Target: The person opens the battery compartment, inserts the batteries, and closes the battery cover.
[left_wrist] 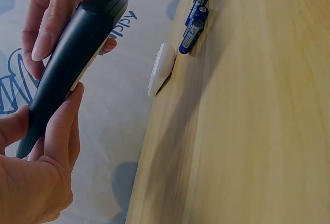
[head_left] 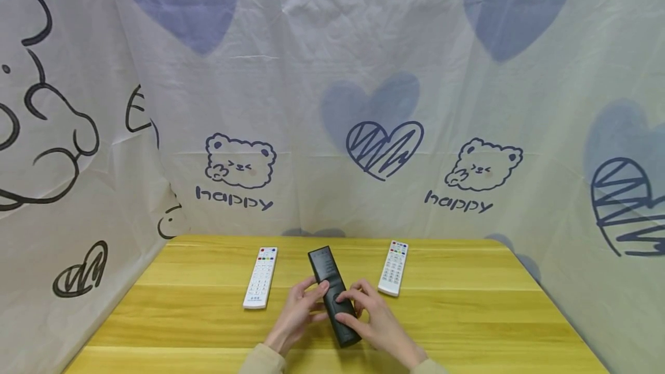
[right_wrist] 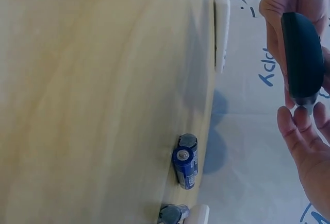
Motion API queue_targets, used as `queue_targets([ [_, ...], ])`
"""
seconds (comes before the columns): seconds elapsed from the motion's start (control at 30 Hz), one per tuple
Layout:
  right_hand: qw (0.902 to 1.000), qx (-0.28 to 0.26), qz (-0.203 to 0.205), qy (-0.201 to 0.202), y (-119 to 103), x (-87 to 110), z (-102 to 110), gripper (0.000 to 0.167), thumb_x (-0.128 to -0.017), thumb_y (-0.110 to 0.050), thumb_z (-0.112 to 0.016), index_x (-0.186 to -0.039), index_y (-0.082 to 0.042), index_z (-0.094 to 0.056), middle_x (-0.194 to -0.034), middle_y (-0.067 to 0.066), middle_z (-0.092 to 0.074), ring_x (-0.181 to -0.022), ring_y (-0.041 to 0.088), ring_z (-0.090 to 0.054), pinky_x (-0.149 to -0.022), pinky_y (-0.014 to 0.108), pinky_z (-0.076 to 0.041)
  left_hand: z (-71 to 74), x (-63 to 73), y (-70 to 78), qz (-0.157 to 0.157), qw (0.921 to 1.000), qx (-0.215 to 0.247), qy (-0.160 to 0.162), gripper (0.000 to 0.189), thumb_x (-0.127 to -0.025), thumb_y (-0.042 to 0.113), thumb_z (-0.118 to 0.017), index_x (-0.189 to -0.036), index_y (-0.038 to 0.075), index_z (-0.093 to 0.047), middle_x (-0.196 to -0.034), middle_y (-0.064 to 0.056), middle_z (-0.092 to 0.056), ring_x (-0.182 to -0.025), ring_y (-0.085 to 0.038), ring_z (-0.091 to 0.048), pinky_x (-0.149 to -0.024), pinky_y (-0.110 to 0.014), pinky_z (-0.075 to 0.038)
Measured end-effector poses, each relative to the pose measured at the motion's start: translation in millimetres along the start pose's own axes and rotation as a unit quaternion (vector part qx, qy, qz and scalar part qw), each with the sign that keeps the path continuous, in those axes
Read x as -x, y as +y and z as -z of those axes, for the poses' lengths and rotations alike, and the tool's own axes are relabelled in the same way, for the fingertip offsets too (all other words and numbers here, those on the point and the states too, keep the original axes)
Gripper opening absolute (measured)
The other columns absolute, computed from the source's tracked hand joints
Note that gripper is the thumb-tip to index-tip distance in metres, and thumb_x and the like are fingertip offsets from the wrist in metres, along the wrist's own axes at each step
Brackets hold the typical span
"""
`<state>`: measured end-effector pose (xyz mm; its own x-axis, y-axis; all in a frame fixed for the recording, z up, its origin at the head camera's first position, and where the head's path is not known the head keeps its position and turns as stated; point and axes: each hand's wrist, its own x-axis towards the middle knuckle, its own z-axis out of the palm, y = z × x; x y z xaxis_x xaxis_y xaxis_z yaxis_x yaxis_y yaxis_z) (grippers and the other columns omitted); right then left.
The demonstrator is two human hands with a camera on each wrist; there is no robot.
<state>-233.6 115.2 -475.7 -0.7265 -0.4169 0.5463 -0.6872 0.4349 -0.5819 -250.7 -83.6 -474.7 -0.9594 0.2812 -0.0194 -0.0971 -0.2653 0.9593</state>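
A black remote control (head_left: 333, 293) is held up over the table, tilted, its button face toward the head camera. My left hand (head_left: 302, 307) grips its left side, thumb on the face and fingers behind. From the other side, my right hand (head_left: 375, 317) holds the lower half, with thumb and index finger on the face and other fingers at the right edge. The left wrist view shows the dark curved casing of the black remote (left_wrist: 72, 62) between both hands. Several blue batteries (right_wrist: 184, 167) lie on the table in the wrist views; the head view does not show them.
A white remote control (head_left: 261, 277) lies on the wooden table (head_left: 171, 299) to the left. Another white remote (head_left: 393, 268) lies to the right. Behind the table hangs a pale curtain (head_left: 312, 206) printed with hearts and bears.
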Motion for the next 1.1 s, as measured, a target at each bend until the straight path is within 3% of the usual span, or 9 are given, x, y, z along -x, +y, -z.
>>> queue_targets([
  [0.33, 0.9988, 0.012, -0.043, -0.021, -4.2, -4.1, 3.5, 0.027, -0.086, -0.026, -0.079, -0.109, -0.017, -0.068, -0.096, -0.004, -0.055, -0.073, 0.003, -0.048, -0.062, 0.021, -0.049, -0.8, -0.1, 0.4, 0.0, 1.0, -0.006, -0.001, 0.059, -0.103, 0.027, -0.058, -0.146, -0.008, -0.038, -0.11, -0.01, -0.076, -0.085, -0.012, -0.073, -0.075, -0.026, -0.063],
  [0.77, 0.9954, 0.006, -0.067, -0.068, -7.0, -10.4, 9.3, 0.029, -0.087, -0.028, -0.079, -0.106, -0.014, -0.063, -0.087, -0.001, -0.051, -0.075, 0.002, -0.046, -0.062, 0.015, -0.044, -3.8, -1.2, 0.3, -0.001, 0.9999, -0.016, -0.006, 0.058, -0.103, 0.025, -0.058, -0.146, -0.009, -0.039, -0.11, -0.012, -0.076, -0.086, -0.014, -0.073, -0.075, -0.026, -0.062],
  [0.93, 0.991, 0.008, -0.096, -0.093, -10.9, -14.3, 12.8, 0.03, -0.086, -0.027, -0.08, -0.104, -0.013, -0.061, -0.088, 0.001, -0.052, -0.077, 0.003, -0.045, -0.065, 0.015, -0.041, -4.5, -1.3, -0.8, 0.0, 0.9998, -0.019, -0.006, 0.057, -0.103, 0.025, -0.058, -0.145, -0.009, -0.039, -0.111, -0.014, -0.076, -0.087, -0.015, -0.074, -0.073, -0.026, -0.062],
  [1.1, 0.9904, 0.006, -0.099, -0.097, -11.4, -16.4, 12.9, 0.03, -0.084, -0.023, -0.082, -0.102, -0.012, -0.061, -0.086, 0.002, -0.052, -0.075, 0.003, -0.043, -0.063, 0.015, -0.039, -4.3, -0.7, -1.6, 0.001, 0.9998, -0.02, -0.002, 0.056, -0.103, 0.025, -0.058, -0.144, -0.01, -0.04, -0.111, -0.015, -0.075, -0.087, -0.015, -0.074, -0.074, -0.027, -0.062],
])
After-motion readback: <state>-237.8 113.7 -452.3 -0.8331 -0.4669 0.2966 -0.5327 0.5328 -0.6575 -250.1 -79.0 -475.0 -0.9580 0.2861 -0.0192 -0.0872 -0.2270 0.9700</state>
